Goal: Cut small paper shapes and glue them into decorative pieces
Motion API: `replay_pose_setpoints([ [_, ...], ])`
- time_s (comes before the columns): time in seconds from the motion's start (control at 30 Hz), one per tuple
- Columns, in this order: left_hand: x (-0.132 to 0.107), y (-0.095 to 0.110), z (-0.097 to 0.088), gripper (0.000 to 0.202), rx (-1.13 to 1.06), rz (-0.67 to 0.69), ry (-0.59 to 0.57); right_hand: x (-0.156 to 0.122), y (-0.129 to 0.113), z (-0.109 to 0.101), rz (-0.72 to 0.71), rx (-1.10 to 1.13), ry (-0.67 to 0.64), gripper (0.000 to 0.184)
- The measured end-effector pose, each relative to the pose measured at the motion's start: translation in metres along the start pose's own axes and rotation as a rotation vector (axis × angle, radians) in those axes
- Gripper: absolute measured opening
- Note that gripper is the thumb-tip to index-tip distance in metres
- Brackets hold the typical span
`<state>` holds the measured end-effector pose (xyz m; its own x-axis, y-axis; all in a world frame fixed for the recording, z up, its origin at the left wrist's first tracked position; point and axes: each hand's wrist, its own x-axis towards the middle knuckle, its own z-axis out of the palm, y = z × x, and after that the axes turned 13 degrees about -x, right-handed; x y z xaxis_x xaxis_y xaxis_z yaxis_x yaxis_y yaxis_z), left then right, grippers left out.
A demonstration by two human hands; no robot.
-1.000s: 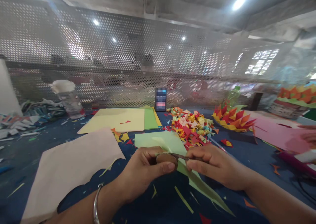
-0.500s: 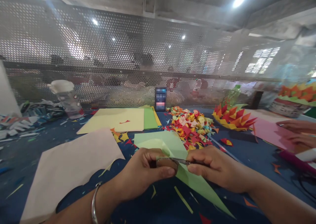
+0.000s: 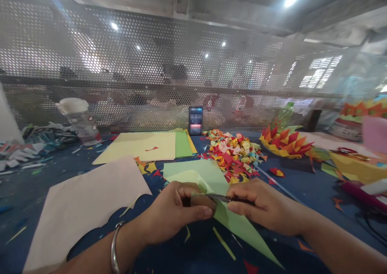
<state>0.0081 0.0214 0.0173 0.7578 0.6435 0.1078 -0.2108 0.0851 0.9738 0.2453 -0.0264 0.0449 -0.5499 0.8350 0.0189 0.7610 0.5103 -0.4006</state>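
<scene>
My left hand [image 3: 184, 205] pinches the light green sheet of paper [image 3: 234, 221] between thumb and fingers. A bend of the sheet stands up behind the fingers, and its long pointed corner reaches toward me on the right. My right hand [image 3: 256, 199] is closed around the handles of a pair of scissors [image 3: 220, 197]. Their blades point left and lie at the paper's edge, close to my left fingertips. The handles are mostly covered by my fingers. A pale pink sheet [image 3: 90, 201] with a scalloped edge lies left of my left hand.
Beyond my hands lie a heap of coloured paper scraps [image 3: 232, 157], pale yellow sheets [image 3: 139, 145] and an upright phone [image 3: 196, 121]. An orange-red spiky paper ring [image 3: 284, 143], a yellow sheet [image 3: 353, 167] and a magenta tool [image 3: 363, 197] are to the right. A lidded cup [image 3: 79, 121] stands left.
My hands keep nearly the same pose, the scissors still at the paper. At the right, another person's hands have left view, and a pink sheet is lifted, uncovering yellow paper and red-handled scissors.
</scene>
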Motion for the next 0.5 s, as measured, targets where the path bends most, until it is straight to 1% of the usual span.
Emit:
replay_pose_setpoints([
  [0.2,-0.001,-0.004,-0.002,0.018,0.024,-0.035,-0.016,0.000,-0.001,0.002,0.002,-0.017,0.010,0.035],
  [0.33,-0.002,-0.001,0.000,0.018,0.027,-0.047,-0.032,0.001,0.000,0.003,0.002,-0.004,0.020,0.035],
  [0.43,-0.003,0.003,0.001,0.021,0.020,-0.043,-0.048,0.001,0.002,0.004,0.020,0.063,0.055,0.034],
  [0.5,-0.005,0.007,0.004,0.023,0.019,-0.037,-0.041,0.000,0.002,0.005,0.051,0.156,0.102,0.035],
])
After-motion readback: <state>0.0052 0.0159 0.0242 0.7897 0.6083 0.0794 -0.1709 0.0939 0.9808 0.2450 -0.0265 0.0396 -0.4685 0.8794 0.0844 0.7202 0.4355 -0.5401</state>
